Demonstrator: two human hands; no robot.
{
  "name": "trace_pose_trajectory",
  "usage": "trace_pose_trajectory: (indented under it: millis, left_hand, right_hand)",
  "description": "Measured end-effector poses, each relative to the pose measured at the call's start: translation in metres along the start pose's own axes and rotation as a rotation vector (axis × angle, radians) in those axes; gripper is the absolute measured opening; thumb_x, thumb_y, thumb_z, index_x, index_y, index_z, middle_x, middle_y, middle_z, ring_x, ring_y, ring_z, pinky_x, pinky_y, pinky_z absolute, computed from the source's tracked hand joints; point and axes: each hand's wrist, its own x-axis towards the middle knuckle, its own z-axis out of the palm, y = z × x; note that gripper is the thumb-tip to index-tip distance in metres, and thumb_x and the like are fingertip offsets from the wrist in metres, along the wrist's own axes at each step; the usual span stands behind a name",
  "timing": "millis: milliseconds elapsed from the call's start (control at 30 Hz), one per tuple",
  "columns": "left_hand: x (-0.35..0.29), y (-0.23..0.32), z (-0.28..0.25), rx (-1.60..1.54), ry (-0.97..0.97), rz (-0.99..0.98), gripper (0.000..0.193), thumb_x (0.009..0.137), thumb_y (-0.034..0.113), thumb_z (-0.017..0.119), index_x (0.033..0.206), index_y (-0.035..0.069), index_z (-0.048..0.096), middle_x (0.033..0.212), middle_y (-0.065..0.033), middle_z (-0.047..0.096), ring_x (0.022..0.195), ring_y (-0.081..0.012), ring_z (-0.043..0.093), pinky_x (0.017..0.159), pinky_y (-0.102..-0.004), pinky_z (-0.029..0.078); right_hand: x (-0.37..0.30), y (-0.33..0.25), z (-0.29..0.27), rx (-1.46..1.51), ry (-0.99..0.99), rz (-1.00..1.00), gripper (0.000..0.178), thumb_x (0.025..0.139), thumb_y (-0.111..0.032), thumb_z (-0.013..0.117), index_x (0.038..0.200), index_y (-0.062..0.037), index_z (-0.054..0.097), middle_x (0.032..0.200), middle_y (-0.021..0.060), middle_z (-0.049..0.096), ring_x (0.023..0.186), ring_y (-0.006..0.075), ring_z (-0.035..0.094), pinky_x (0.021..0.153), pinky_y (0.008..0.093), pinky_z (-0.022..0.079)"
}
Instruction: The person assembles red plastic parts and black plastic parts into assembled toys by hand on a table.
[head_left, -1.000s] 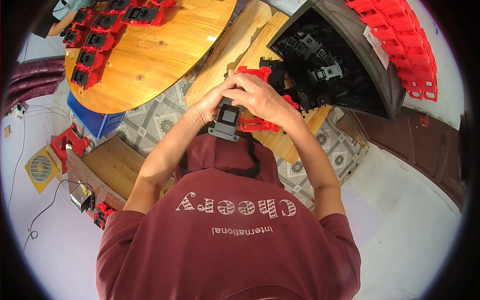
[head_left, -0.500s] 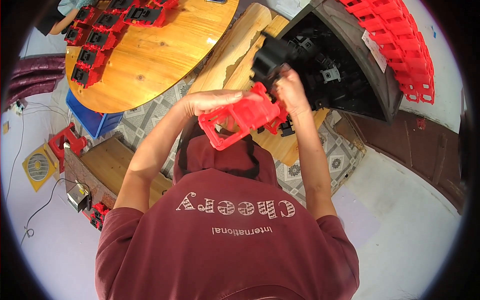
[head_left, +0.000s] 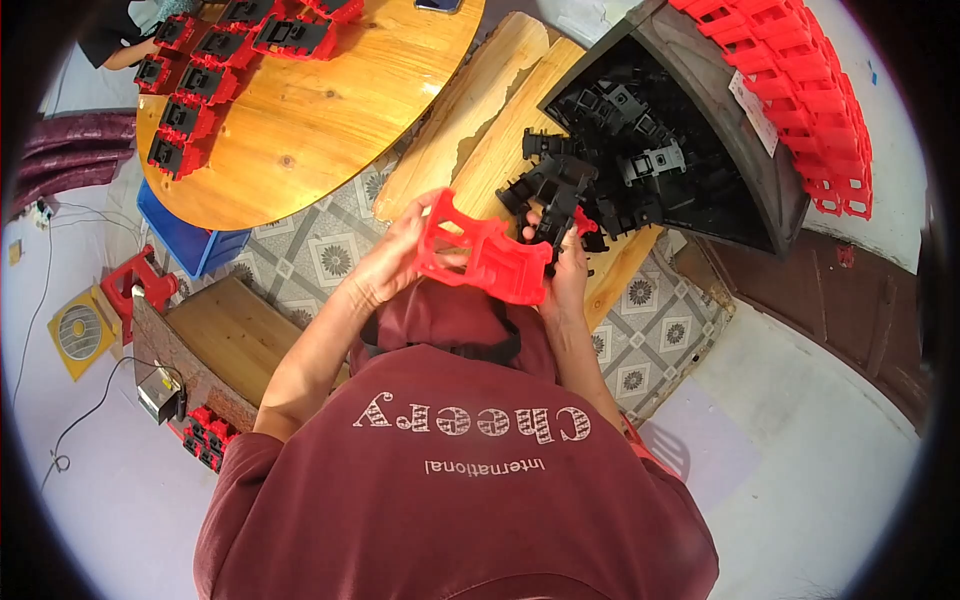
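My left hand (head_left: 397, 258) grips the left end of a red plastic frame (head_left: 490, 255), which has a large opening and a boxy recess. The frame is tilted in front of my chest. At its right end my right hand (head_left: 568, 272) is closed on a black plastic part (head_left: 552, 228), held close beside the red frame. Whether the two pieces touch is unclear, since the frame and fingers overlap them. Beyond my right hand, more black plastic parts (head_left: 560, 178) crowd the bench, partly blending with the held one.
A dark bin (head_left: 715, 205) of black parts lies tipped on the wooden bench (head_left: 500, 80). Stacked red frames (head_left: 800, 90) stand at the right. Red-and-black assemblies (head_left: 205, 82) sit on the round wooden table (head_left: 330, 130), near another person's arm (head_left: 130, 55). A blue crate (head_left: 190, 240) is below.
My right hand has come down from the bin side with a black part, beside the red frame. My left hand has turned the frame and now holds its left end.
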Motion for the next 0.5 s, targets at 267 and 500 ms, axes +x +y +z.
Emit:
trace_pose_trajectory:
  millis: [267, 500]
  left_hand:
    - [0.010, 0.034, 0.026, 0.384, 0.142, 0.254, 0.072, 0.090, 0.053, 0.055, 0.143, 0.007, 0.039, 0.141, -0.0104, 0.048, 0.127, -0.0271, 0.050, 0.096, -0.0461, 0.047]
    - [0.031, 0.058, 0.019, 0.227, 0.032, 0.293, 0.064, 0.090, 0.040, 0.061, 0.139, 0.003, 0.044, 0.132, -0.0081, 0.054, 0.122, -0.0209, 0.053, 0.103, -0.0392, 0.042]
  right_hand:
    - [0.013, -0.033, 0.053, -0.228, 0.122, -0.339, 0.023, 0.101, -0.023, 0.051, 0.112, -0.0034, 0.050, 0.106, 0.0064, 0.061, 0.091, 0.0140, 0.060, 0.084, 0.0291, 0.050]
    - [-0.002, -0.077, 0.087, -1.105, 0.015, -0.963, 0.020, 0.087, -0.012, 0.067, 0.103, -0.0042, 0.058, 0.115, 0.0088, 0.060, 0.104, 0.0253, 0.052, 0.097, 0.0367, 0.035]
